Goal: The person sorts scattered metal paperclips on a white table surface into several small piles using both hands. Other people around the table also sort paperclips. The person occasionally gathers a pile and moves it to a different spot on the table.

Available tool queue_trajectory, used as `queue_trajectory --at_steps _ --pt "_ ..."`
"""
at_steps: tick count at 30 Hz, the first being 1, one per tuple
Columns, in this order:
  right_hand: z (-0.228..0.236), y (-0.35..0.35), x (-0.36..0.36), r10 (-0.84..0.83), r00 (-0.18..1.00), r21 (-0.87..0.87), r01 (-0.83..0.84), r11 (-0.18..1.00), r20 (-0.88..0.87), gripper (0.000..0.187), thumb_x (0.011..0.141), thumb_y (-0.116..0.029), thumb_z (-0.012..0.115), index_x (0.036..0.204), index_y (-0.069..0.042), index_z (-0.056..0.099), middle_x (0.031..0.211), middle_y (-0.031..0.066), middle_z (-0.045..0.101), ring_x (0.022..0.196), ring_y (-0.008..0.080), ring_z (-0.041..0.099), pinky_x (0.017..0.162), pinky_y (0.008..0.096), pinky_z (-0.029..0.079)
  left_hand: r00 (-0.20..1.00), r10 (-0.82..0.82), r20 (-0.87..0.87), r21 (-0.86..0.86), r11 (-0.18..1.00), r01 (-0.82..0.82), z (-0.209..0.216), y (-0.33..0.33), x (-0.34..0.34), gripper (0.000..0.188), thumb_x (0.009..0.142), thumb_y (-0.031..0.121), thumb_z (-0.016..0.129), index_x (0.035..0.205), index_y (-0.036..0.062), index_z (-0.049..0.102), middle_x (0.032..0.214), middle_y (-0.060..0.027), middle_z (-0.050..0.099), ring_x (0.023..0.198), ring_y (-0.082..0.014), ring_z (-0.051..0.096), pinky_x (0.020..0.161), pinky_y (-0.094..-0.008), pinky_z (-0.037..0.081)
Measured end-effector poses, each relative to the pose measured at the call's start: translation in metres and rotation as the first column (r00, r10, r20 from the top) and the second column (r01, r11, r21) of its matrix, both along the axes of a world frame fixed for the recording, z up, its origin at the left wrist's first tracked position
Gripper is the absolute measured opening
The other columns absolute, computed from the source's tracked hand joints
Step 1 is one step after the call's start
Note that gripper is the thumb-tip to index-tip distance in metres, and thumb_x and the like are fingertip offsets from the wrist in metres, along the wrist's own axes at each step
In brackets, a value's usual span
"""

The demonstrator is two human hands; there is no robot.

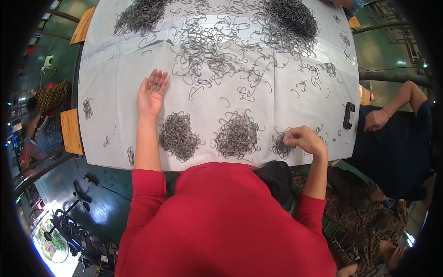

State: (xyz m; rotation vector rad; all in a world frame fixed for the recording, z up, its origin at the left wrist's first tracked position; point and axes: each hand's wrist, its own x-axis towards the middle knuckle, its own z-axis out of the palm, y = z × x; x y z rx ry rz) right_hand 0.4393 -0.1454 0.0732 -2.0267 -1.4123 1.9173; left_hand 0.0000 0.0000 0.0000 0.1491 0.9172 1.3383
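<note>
Left hand (150, 102) palm-up, spread, bearing wire hooks (154, 86), right hand (304, 138) curled at small pile (279, 147), grip unclear

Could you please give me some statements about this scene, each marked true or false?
1. The left hand is palm up with a few hooks on it. True.
2. The right hand is at the far edge of the table. False: it is at a small heap near the close edge.
3. Two larger heaps lie between the forearms. True.
4. The black object lies near the table's left edge. False: it lies near the right edge.
5. The person's sleeves are red. True.
</note>
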Motion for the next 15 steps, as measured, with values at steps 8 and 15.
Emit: queue_trajectory --at_steps 8,15 --pt "0.014 -0.001 -0.013 0.079 0.966 0.15 -0.119 0.981 0.244 0.024 0.072 -0.009 0.071 0.094 -0.002 0.067 0.077 0.004 0.064 0.066 0.0139 0.057 0.063 0.0291 0.046 0.89 -0.448 0.081 0.188 0.884 0.428 -0.014 -0.024 -0.055 0.029 0.098 0.022 0.038 0.103 -0.0004 0.056 0.081 -0.0062 0.061 0.073 -0.0175 0.059 0.061 -0.0315 0.048" --pt "0.016 -0.002 -0.021 0.024 0.953 0.309 -0.122 0.943 0.303 0.028 0.076 -0.021 0.069 0.097 -0.004 0.065 0.076 0.012 0.064 0.071 0.0254 0.061 0.068 0.0352 0.047 -0.367 0.033 -0.929 -0.186 0.819 0.543 0.064 -0.103 0.022 0.02 0.092 0.02 0.049 0.086 0.0033 0.057 0.08 -0.0103 0.059 0.072 -0.0293 0.057 0.064 -0.0392 0.045"
